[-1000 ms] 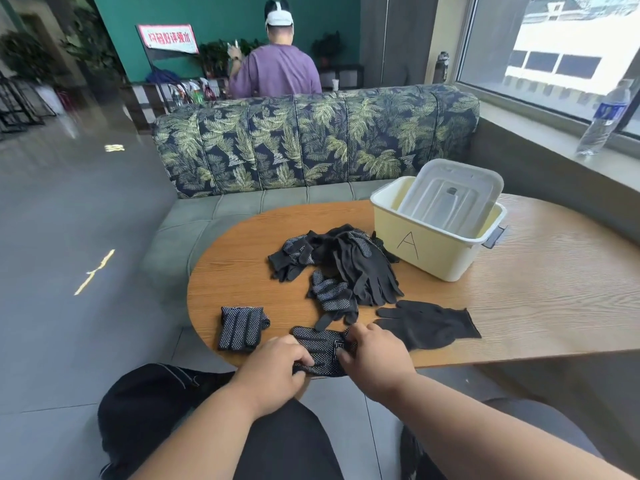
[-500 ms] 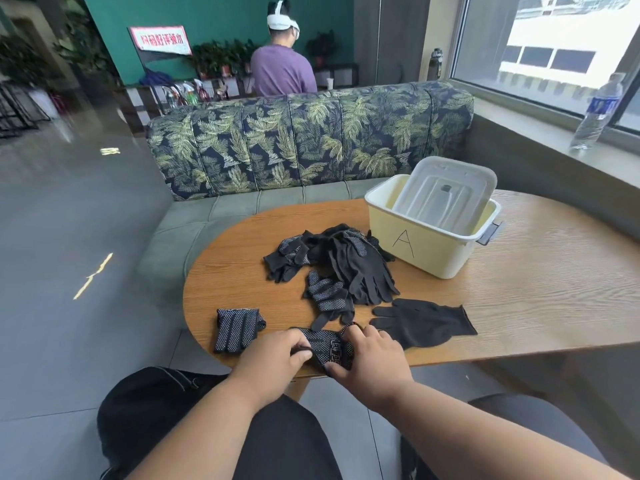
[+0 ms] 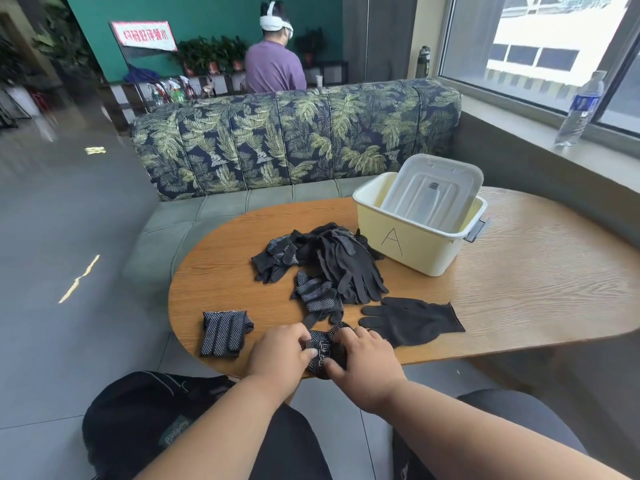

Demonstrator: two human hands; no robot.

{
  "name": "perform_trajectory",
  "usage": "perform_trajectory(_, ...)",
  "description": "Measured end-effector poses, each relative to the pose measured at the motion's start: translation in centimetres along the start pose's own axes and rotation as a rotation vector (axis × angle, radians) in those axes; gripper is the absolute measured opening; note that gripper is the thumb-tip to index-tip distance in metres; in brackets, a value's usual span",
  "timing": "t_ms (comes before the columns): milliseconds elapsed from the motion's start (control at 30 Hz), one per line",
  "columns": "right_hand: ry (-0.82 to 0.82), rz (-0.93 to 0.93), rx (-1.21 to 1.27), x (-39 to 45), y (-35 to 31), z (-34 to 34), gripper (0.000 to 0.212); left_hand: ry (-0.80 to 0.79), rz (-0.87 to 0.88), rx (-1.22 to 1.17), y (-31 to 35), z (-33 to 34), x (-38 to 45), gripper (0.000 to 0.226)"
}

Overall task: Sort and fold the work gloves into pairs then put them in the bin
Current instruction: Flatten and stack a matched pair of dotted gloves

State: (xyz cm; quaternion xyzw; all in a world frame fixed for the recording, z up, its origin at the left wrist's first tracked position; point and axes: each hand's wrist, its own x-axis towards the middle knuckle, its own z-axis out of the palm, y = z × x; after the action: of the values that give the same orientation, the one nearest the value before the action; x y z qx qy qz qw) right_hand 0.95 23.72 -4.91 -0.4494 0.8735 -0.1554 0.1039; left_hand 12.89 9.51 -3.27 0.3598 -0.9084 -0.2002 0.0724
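Note:
At the table's near edge a black dotted glove pair point(image 3: 323, 351) is bunched into a small bundle. My left hand point(image 3: 277, 355) grips its left side and my right hand point(image 3: 363, 362) grips its right side. A folded dotted pair point(image 3: 223, 333) lies to the left. One plain black glove point(image 3: 412, 320) lies flat to the right. A loose pile of black gloves point(image 3: 325, 261) sits in the middle of the wooden table point(image 3: 519, 289). The pale yellow bin point(image 3: 412, 247) marked "A" stands behind the pile, with its lid point(image 3: 433, 192) leaning inside it.
A leaf-patterned sofa point(image 3: 294, 136) runs behind the table. A water bottle point(image 3: 578, 112) stands on the window ledge at right. A person in a purple shirt point(image 3: 275, 65) sits beyond the sofa. A black bag point(image 3: 138, 420) lies on the floor at lower left.
Both hands have drawn closer together, and the glove pair between them has gone from a flatter fold to a tighter bundle. The view shifted slightly.

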Motion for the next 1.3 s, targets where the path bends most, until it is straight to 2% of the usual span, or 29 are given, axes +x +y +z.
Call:
perform_trajectory(100,-0.002,0.010,0.108,0.7,0.6,-0.1,0.034,0.013,-0.087,-0.204,-0.1,0.5,-0.4,0.035)
perform_trajectory(233,0.033,0.016,0.109,1.0,1.1,-0.1,0.028,0.126,-0.066,-0.116,-0.3,0.9,-1.2,0.036)
perform_trajectory(367,0.099,0.026,-0.018,1.2,1.0,-0.4,0.042,0.106,-0.016,0.154,0.3,0.8,-1.7,0.038)
perform_trajectory(467,0.071,0.045,-0.023,1.8,0.8,-1.1,0.052,0.083,-0.037,0.267,0.7,0.5,-1.9,0.040)
perform_trajectory(733,-0.033,0.100,-0.020,2.7,0.7,-2.6,0.067,0.095,-0.116,0.121,0.7,0.6,-2.5,0.036)
perform_trajectory(933,-0.041,0.078,-0.001,2.5,0.8,-2.7,0.072,0.181,-0.039,0.159,0.9,1.1,-3.2,0.022)
perform_trajectory(1067,-0.043,0.045,-0.013,2.6,0.9,-3.2,0.065,0.218,0.112,0.243,1.0,2.1,-3.6,0.016)
perform_trajectory(1200,-0.057,0.042,0.030,2.5,0.8,-3.2,0.059,0.154,0.057,0.263,1.8,2.6,-4.9,0.021)
perform_trajectory(1300,-0.067,0.081,0.128,2.4,0.9,-2.8,0.056,0.166,0.052,0.290,1.8,3.7,-5.8,0.027)
